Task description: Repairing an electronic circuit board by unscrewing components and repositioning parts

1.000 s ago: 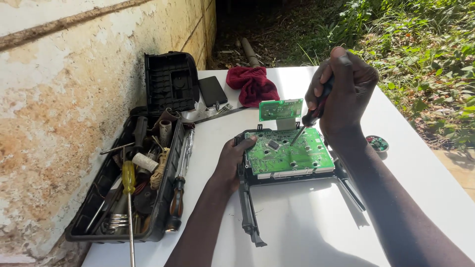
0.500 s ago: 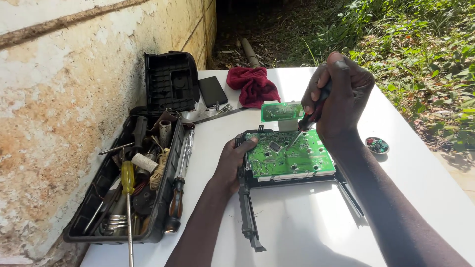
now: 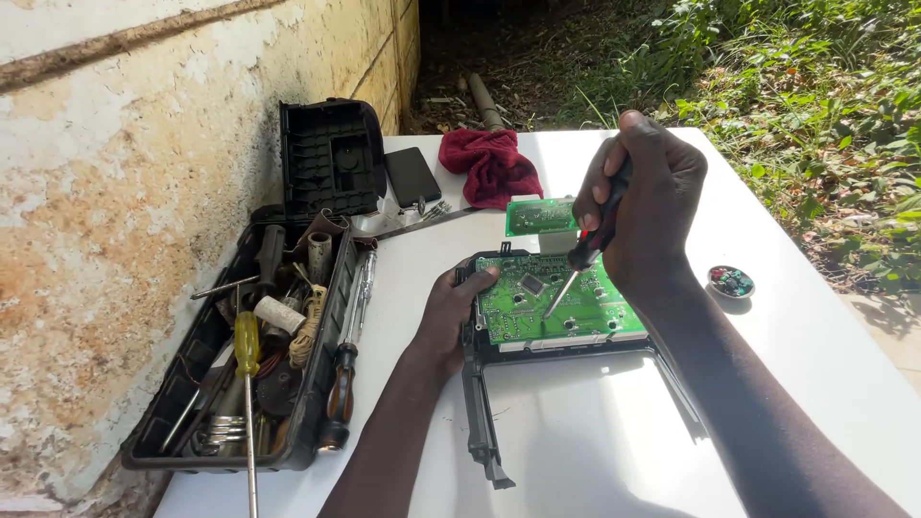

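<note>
Circuit board under a screwdriver on a white table [image 3: 796,317] outdoors.

An open black toolbox [image 3: 192,403] lies at the table's left edge. The green circuit board [image 3: 537,307] sits mid-table in a black frame [image 3: 480,403]; the left hand [image 3: 451,312] grips its edge, the right hand [image 3: 643,216], fingers curled, holds a screwdriver [image 3: 580,259] tip-down on it.

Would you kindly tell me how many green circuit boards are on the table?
2. The large board sits in the black frame, under the screwdriver in the right hand; the small board lies just behind it, by the red cloth.
</note>
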